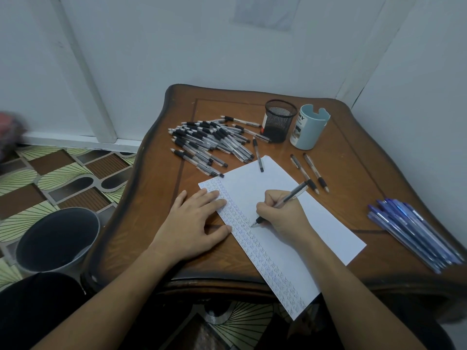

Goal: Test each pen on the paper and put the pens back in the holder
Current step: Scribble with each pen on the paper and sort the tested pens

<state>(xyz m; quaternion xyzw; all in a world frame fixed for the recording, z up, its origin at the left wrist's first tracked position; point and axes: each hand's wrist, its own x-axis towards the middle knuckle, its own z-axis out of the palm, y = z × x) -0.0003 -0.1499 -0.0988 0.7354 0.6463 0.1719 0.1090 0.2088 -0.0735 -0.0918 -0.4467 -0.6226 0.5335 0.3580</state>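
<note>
A white sheet of paper [316, 223] lies slanted on the wooden table [156, 198], its left strip filled with small pen marks. My right hand [285, 218] grips a black-and-clear pen [290, 197], tip touching the paper beside the marks. My left hand [194, 223] lies flat with straight fingers on the paper's left edge. A heap of several black pens [207, 142] sits at the table's back left. A black mesh holder [279, 121] and a pale blue cup holder [309, 127] stand at the back.
One pen [258, 155] lies across the paper's top edge; two pens [310, 171] lie right of it. A bundle of blue pens [414, 233] rests at the right table edge. A grey bin [58, 241] stands on the patterned floor to the left. Walls close in behind.
</note>
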